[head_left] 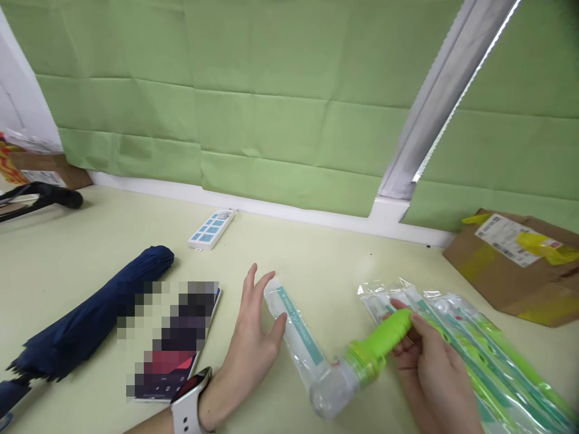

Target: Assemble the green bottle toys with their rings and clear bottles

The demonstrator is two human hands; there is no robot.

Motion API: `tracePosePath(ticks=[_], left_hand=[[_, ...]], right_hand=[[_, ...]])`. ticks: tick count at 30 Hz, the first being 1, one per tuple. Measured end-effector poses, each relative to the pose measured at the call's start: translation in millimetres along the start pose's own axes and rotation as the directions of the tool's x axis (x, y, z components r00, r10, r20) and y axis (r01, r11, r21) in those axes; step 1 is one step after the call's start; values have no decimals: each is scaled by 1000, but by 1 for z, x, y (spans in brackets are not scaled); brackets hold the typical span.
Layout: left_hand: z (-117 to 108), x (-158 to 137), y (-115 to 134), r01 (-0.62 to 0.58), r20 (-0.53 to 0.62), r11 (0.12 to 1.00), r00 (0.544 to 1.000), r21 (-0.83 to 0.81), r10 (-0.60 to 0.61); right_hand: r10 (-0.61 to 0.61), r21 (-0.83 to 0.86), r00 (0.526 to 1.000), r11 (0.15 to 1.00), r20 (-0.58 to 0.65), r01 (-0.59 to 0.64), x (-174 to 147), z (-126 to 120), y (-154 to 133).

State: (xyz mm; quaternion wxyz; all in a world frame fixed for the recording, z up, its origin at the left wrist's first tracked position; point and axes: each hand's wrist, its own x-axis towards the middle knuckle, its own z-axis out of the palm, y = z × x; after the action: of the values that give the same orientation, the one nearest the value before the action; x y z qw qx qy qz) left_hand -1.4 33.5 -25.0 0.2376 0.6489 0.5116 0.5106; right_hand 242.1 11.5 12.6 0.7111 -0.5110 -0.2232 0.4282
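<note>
My right hand [429,361] is closed around the lime-green handle of a stick-like item with a clear round plastic head [362,361]. Its head points down and to the left, over the lower end of a clear plastic sleeve with a teal label strip [296,325]. My left hand [256,337] hovers beside that sleeve, fingers apart and nothing in them. A watch with a white strap [190,401] is on the left wrist. Several similar green items in clear plastic packaging [479,349] lie side by side behind and to the right of my right hand.
A folded navy umbrella [94,313] and a phone [176,349], partly pixelated, lie at left. Farther back is a white box with blue panels [211,229]. A taped cardboard box [515,265] stands at right. Green sheets [289,108] cover the window behind the table.
</note>
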Motion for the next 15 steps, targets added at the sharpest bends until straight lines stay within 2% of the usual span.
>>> tracePosePath(ticks=[1,3,4,6,8,12,15], left_hand=[[0,-3,2,-48,20,999,999,-1,48],[0,-11,6,-70,147,994,986,-87,82],[1,-15,8,-38,240,987,968,-155,75],[3,-25,14,111,401,949,916,-296,18],[4,-31,22,251,399,833,916,-494,-39],[-1,-26,38,328,327,558,939,-762,-105],[-7,-17,45,460,431,382,887,-802,-166]], right_hand=[[8,11,1000,1000,23,-8,0,0,1],[37,30,996,999,75,-39,0,0,3],[60,34,992,997,109,-64,0,1,4],[111,28,975,993,192,-118,-5,4,8],[159,-9,943,987,292,-163,-14,10,12],[242,-172,838,969,489,-179,-37,16,22],[241,-282,776,956,583,-86,-47,12,26]])
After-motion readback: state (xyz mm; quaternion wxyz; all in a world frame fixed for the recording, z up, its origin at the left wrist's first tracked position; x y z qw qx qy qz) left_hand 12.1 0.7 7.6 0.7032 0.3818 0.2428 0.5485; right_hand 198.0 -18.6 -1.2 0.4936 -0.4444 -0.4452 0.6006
